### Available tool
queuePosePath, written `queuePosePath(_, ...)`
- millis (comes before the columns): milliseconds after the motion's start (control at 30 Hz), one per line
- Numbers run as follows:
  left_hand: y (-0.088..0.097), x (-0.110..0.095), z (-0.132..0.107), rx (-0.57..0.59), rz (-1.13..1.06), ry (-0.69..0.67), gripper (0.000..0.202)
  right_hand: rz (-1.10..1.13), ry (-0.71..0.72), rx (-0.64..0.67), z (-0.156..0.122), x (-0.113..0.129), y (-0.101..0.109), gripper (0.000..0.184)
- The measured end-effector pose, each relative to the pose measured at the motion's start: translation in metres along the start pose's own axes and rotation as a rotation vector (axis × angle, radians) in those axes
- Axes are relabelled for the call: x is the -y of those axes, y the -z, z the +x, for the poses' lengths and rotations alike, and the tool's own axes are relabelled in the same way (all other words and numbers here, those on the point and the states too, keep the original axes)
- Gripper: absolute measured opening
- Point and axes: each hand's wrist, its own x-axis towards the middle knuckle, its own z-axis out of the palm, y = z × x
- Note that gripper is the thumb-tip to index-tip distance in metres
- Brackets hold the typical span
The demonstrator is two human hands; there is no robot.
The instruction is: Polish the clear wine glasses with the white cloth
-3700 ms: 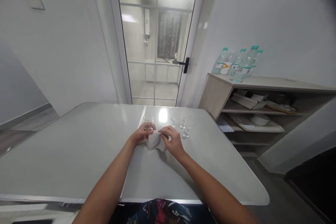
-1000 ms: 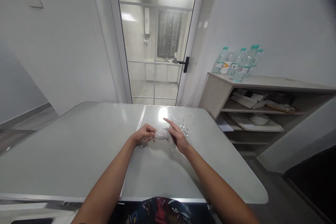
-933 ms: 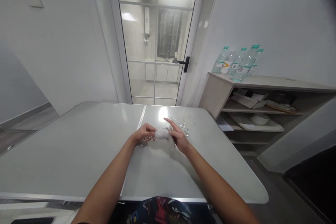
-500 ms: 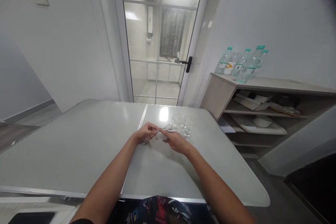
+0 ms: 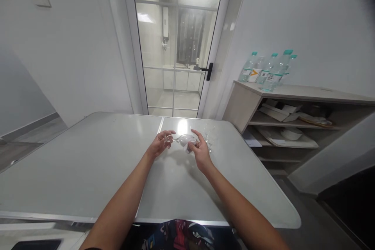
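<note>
I hold a clear stemmed glass [image 5: 184, 139] sideways above the grey table [image 5: 88, 164]. My left hand [image 5: 159, 144] pinches its foot and stem. My right hand [image 5: 199, 149] curls round the bowl, with a bit of white cloth [image 5: 188, 147] pressed against the glass under its fingers. Most of the cloth is hidden by the hand. Further clear glasses [image 5: 209, 136] stand just right of my right hand, near the table's far edge.
A glass door [image 5: 175, 43] with a black handle is behind the table. At the right stands a wooden shelf unit [image 5: 293, 97] with several water bottles [image 5: 268, 70] on top and papers and plates inside.
Both hands have lifted the glass up off the table and farther from me. The cloth, spread out over the glass before, is now bunched under my right hand.
</note>
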Motion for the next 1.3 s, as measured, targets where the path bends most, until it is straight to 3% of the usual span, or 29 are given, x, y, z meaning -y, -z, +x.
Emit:
queuePosePath(100,0.001,-0.001,0.000,-0.019,-0.011,0.019,0.045,-0.004,-0.010,0.018,0.002,0.001,0.002,0.078)
queuePosePath(233,-0.003,-0.004,0.002,-0.036,-0.049,0.048,0.043,-0.073,0.082,0.087,0.003,0.000,0.005,0.075)
queuePosePath(400,0.000,-0.005,0.001,-0.068,-0.133,0.062,0.045,-0.465,0.311,0.105,0.001,-0.004,0.012,0.057)
queuePosePath(567,0.005,-0.007,-0.001,-0.108,-0.223,0.074,0.046,-0.765,0.536,0.409,0.005,-0.006,0.021,0.051)
queuePosePath(633,0.005,-0.008,-0.001,-0.114,-0.236,0.079,0.044,-0.801,0.576,0.454,0.006,-0.006,0.022,0.050)
queuePosePath(733,0.003,-0.008,-0.002,-0.097,-0.235,0.075,0.043,-0.708,0.501,0.349,0.004,-0.008,0.019,0.051)
queuePosePath(867,-0.001,-0.010,-0.004,-0.071,-0.247,0.065,0.057,-0.349,0.220,0.155,-0.001,-0.006,0.008,0.062)
queuePosePath(967,-0.002,-0.011,-0.005,-0.057,-0.229,0.063,0.064,-0.060,0.027,0.156,-0.001,-0.001,0.001,0.076)
queuePosePath(1133,-0.003,-0.011,-0.005,-0.017,-0.206,0.064,0.073,0.165,-0.184,0.123,0.001,0.005,-0.001,0.083)
queuePosePath(1300,-0.002,-0.011,-0.006,0.001,-0.212,0.075,0.072,0.204,-0.223,0.137,0.003,0.003,0.002,0.080)
